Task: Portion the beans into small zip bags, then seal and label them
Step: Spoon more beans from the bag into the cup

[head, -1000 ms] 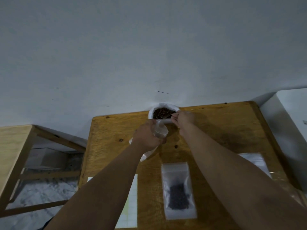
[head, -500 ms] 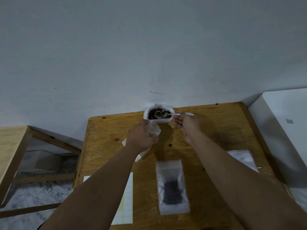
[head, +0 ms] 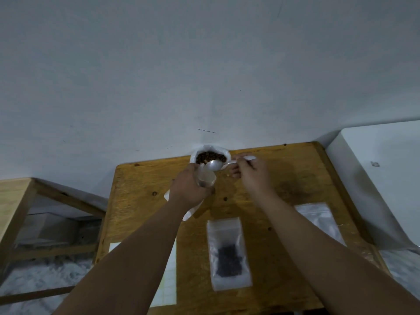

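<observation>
A white bag of brown beans (head: 210, 155) stands open at the table's far edge against the wall. My left hand (head: 188, 189) holds a small clear zip bag (head: 206, 178) upright, mouth open, just in front of it. My right hand (head: 251, 176) grips the handle of a white plastic spoon (head: 216, 165), whose bowl hangs over the small bag's mouth. A filled zip bag with dark beans (head: 228, 252) lies flat on the wooden table (head: 284, 185) between my forearms.
A sheet of white labels (head: 169, 280) lies at the front left, partly under my left arm. Empty clear zip bags (head: 317, 215) lie at the right. A white box (head: 384, 178) stands right of the table, a wooden frame (head: 16, 201) to the left.
My right hand has drawn the spoon back out of the bean bag and to the right, bringing its bowl over the small bag held by my left hand.
</observation>
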